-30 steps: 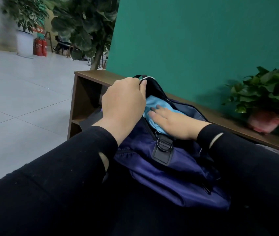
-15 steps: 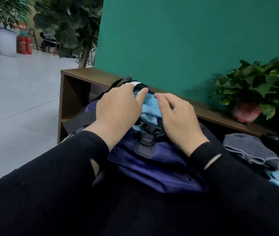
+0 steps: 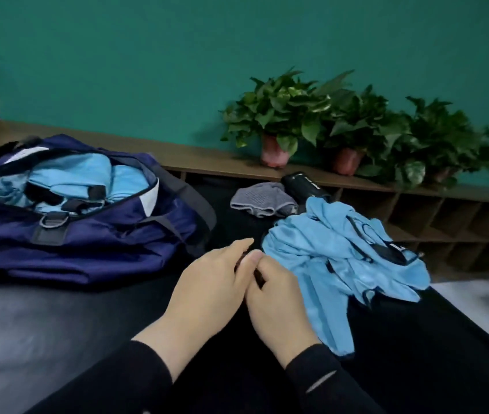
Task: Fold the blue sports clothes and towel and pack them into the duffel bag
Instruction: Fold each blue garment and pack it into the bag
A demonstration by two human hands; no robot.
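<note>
black long sleeves [image 3: 135, 380], snug cuffs (one slit)

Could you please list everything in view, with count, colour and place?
duffel bag: one, navy, left on the black surface, open on top.
cloth in bag: light blue, inside the open bag; number of pieces unclear.
clothes: one light blue heap, unfolded, right of the hands.
towel: one, grey, behind the heap.
bottle: one, black, lying between towel and shelf.
plants: at least three, green, in reddish pots on the shelf.
shelf: one, brown, along the wall.
wall: green, behind.
left hand: fingers relaxed, touching the right hand, holding nothing.
right hand: beside the heap, fingers loosely curled, empty.
</note>
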